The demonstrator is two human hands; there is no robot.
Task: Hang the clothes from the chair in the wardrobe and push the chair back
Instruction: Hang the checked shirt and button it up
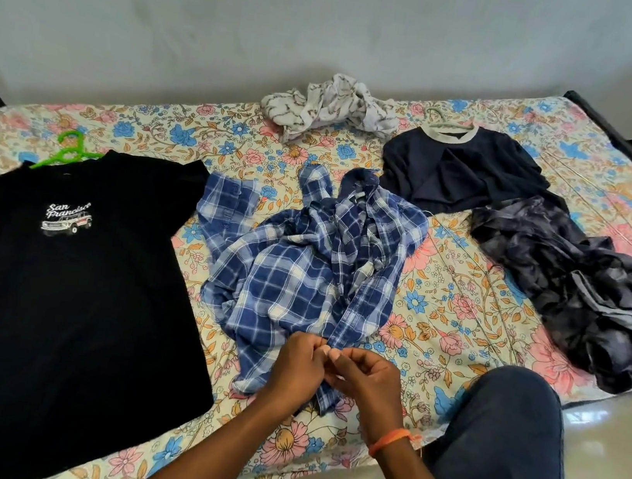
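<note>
Blue plaid shirt (303, 262) lying crumpled mid-bed on floral sheet (460, 300). Left hand (298, 368) and right hand (365, 380) both pinching its front placket at near hem, fingers curled. Black printed T-shirt (56, 284) lying left on green hanger (67, 149); navy top (458, 170), dark patterned garment (582, 297) lying right; pale crumpled cloth (329, 107) lying behind.

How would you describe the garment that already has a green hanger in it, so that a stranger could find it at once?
Start from the bed with the flowered sheet and look to its left side. There a black T-shirt lies flat, with a green hanger sticking out at its neck. Unlike the blue checked shirt beside it, it is plain black with a small white "San Francisco" print on the chest.
</note>
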